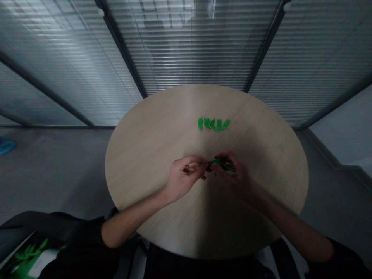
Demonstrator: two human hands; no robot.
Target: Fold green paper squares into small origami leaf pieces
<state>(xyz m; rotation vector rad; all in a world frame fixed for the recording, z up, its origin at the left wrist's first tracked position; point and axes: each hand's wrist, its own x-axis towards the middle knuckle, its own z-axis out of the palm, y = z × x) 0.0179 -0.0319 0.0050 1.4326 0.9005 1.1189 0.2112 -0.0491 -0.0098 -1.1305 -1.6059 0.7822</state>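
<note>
Over the middle of the round table, my left hand pinches the left end of a green leaf-shaped piece. My right hand is closed around the same piece from the right, with thumb and fingers on its body. Parts of the piece are hidden by the fingers, and its exact kind is too small and dim to tell. Beyond both hands, several similar green leaf-shaped pieces lie side by side in a row on the table top.
The round wooden table stands against glass panels with blinds. At the lower left is an open container or bag with more green leafy pieces and a white label. A blue object lies on the floor at far left.
</note>
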